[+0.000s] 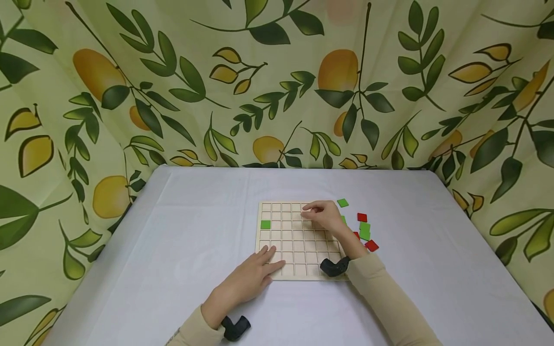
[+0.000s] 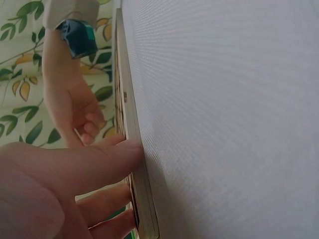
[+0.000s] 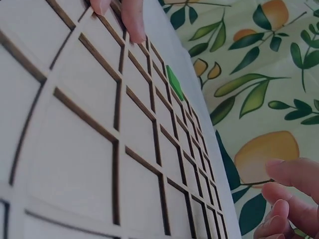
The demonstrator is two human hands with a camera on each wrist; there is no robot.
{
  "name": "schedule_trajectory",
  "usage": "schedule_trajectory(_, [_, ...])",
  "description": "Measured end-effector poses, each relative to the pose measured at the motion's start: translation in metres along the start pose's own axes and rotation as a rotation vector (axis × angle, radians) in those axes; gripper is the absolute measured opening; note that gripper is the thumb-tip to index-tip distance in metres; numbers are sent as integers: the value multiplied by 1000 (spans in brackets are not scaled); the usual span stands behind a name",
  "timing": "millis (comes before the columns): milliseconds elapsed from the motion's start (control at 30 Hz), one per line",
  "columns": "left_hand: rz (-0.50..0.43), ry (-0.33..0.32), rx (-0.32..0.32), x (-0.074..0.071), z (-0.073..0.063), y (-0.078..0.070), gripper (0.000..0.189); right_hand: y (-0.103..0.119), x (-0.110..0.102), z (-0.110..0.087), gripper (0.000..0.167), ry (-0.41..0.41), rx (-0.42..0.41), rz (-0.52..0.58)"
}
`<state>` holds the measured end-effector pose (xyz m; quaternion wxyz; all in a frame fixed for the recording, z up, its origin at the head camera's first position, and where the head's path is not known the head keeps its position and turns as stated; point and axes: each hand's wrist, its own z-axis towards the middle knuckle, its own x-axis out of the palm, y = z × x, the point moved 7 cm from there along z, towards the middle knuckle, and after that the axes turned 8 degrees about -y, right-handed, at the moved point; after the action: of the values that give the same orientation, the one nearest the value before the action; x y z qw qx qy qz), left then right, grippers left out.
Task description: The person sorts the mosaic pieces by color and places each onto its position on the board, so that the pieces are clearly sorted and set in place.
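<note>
On the white-covered desk point(image 1: 195, 230), a pale wooden grid board point(image 1: 298, 246), lying flat a little right of centre, its square cells edged in dark brown. At its near left corner, the left hand point(image 1: 248, 276): resting on the board, fingers nearly straight and a little apart, thumb over the edge in the left wrist view. Above the far right part of the grid, well apart from the left, the right hand point(image 1: 325, 216): fingers bent, thumb and forefinger close to each other. Cannot tell about any piece between the tips; too small to make out.

Along the leftmost column, third row from the far side, one green tile point(image 1: 266, 224), set flat in its cell. To the right, on the cloth, a loose scatter: a green square point(image 1: 343, 203) farthest off, a red square point(image 1: 362, 217) nearer, then green pieces point(image 1: 365, 230), then a red tile point(image 1: 371, 245) turned cornerwise. Beside the right forearm, further bits of green and red, partly hidden.

At the wrists, black devices point(image 1: 334, 267), next to beige cuffs. On the left sleeve point(image 1: 195, 331), dark marks, too small to read. Behind the desk, a cream curtain point(image 1: 277, 115) printed with orange fruits and green leaves.
</note>
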<state>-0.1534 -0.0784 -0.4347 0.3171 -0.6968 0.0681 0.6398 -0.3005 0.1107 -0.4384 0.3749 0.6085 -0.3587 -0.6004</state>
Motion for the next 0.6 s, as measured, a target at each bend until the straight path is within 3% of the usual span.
schedule_trajectory(600, [-15, 7, -15, 1, -2, -1, 45, -27, -42, 7, 31, -130, 108, -33])
